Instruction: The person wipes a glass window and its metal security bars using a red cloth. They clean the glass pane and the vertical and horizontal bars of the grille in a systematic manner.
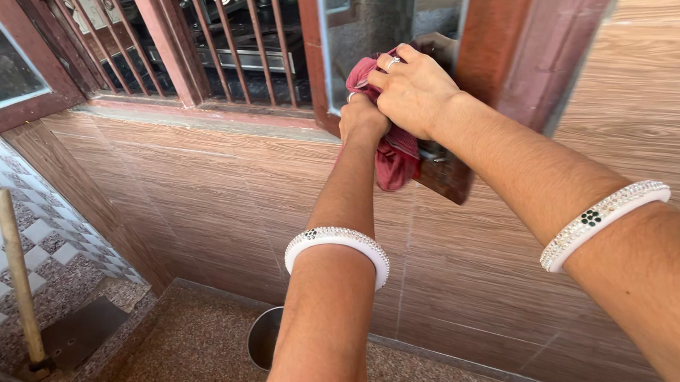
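Both hands are up at the open window shutter, bunched together on a red cloth (394,157); the right hand (411,90) sits on top, fingers curled over and pressed down onto the wad, a ring showing on one finger; the left hand (362,118) is just beneath it, closed in a fist around the same cloth, knuckles facing us; the cloth pokes out above the fingers as a crumpled lump and hangs below them in a soft, creased fold, against the lower corner of the shutter frame (487,44); that frame is dark reddish-brown wood, smooth and glossy, with a glass pane (380,22) beside it; each wrist wears a white bangle, the left bangle (339,243) studded with small clear stones, the right bangle (604,220) the same with a dark flower-like mark; out to the left, the window grille (232,38) is thin brown bars in a wooden frame, with dim shapes behind it too dark to tell; the wall (200,199) below is tiled in a brown wood-grain pattern, matte, with faint joints; the floor (208,347) is speckled stone; a round metal pot (264,338) stands on it near the wall, partly hidden by the left arm; far left, a pale wooden stick (16,275) leans upright over a checkered floor; no packages or labels can be made out here
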